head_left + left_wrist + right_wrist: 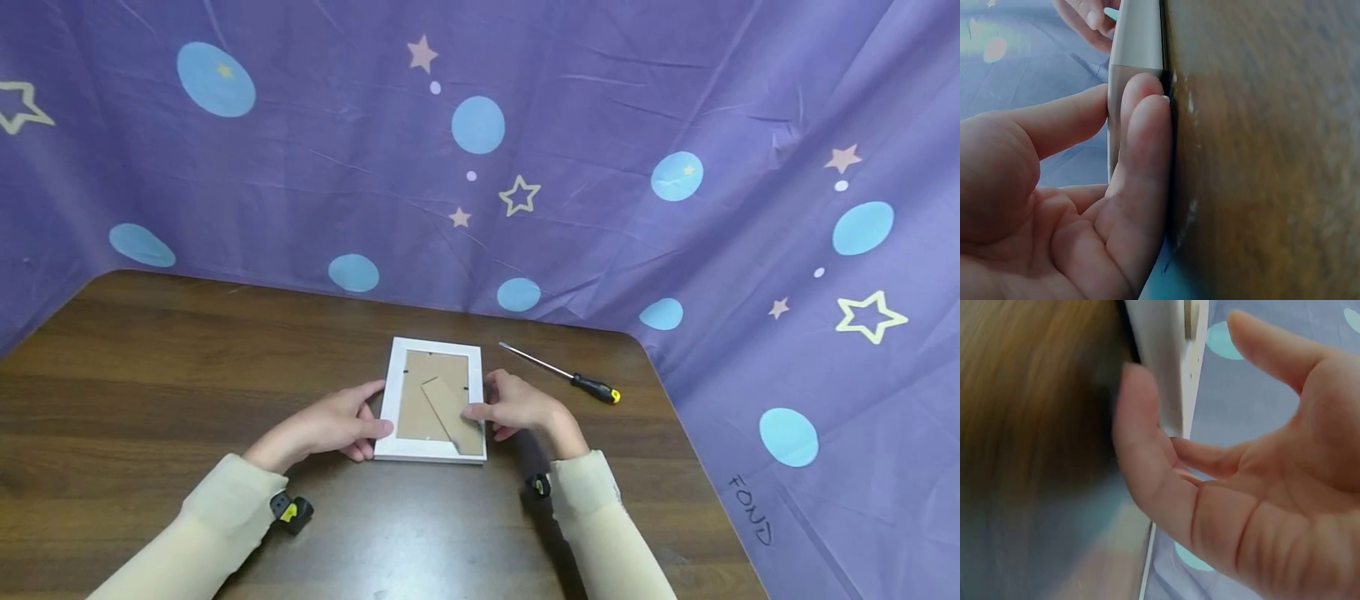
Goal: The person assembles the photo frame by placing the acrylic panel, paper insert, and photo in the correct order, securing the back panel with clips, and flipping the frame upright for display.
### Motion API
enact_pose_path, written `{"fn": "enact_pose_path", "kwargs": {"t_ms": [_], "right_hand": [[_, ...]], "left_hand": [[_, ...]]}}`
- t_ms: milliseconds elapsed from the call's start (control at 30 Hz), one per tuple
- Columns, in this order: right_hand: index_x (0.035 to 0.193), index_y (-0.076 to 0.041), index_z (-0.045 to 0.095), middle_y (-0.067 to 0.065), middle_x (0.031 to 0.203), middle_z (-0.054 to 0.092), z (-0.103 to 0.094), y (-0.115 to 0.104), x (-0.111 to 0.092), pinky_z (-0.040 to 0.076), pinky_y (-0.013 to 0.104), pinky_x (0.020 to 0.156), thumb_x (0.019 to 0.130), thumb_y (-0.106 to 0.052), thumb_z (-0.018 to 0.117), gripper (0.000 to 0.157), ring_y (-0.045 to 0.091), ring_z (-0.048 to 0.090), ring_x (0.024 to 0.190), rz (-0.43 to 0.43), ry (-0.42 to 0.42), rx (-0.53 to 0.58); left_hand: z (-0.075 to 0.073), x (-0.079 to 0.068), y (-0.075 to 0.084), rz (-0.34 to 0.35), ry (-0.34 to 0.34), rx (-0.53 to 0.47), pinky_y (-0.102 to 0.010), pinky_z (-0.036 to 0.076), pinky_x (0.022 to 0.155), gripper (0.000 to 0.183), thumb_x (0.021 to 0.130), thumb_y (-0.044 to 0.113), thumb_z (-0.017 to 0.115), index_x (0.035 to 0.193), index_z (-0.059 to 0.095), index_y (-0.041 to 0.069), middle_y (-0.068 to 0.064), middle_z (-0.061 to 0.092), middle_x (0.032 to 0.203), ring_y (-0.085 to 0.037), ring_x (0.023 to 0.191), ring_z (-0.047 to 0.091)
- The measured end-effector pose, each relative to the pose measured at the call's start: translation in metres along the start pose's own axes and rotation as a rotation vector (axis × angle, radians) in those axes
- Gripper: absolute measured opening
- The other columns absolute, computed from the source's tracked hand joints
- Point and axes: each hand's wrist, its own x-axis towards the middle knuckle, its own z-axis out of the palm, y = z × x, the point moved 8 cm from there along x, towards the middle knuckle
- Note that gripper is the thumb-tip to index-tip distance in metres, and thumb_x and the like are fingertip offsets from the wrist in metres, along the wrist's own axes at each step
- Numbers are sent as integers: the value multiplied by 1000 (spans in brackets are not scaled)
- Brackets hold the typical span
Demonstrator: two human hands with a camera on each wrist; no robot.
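A white picture frame [386, 408] lies back side up on the table, showing its brown backing board [420, 408] and a slanted stand leg [447, 408]. Small dark tabs sit along the inner edges. My left hand [347, 422] grips the frame's left side, thumb on the upper face and fingers against the outer edge [1138, 44]. At the opposite side, my right hand [521, 404] touches the edge [1160, 362] with its fingers. Its thumb stands apart from the frame in the right wrist view and hovers over the leg in the head view.
A screwdriver [558, 369] with a black and yellow handle lies to the right, beyond my right hand. The brown wooden table [187, 358] meets a purple curtain [600, 125] with stars and blue dots along its back and right edges.
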Motion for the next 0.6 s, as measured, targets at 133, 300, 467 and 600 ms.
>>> {"fn": "enact_pose_path", "kwargs": {"t_ms": [133,300,467,600], "right_hand": [[141,9,43,18,106,63,12,-2,7,67,43,67,94,-17,82,67,25,70,80,5,-46,54],[138,9,40,21,109,62,17,-3,11,67,44,69,92,-9,83,65,26,72,80,38,-48,90],[138,7,38,20,109,61,17,-1,10,67,43,68,93,-8,82,66,25,71,74,76,-36,113],[138,5,37,20,107,61,16,-1,9,67,43,68,94,-9,82,64,25,70,73,75,-26,112]], "left_hand": [[-1,-2,-1,-4,8,19,-38,65,63,87,101,15,74,165,20,-8,-15,64,91,-21,67,69],[-3,-3,1,13,22,50,-38,65,63,89,100,15,76,164,20,-9,-13,64,91,-21,66,68],[-1,-1,6,47,28,91,-37,64,63,94,95,14,81,163,21,-11,-12,64,90,-20,66,67],[-1,-1,9,64,44,117,-36,63,63,98,89,13,86,162,26,-11,-13,61,94,-20,68,66]]}}
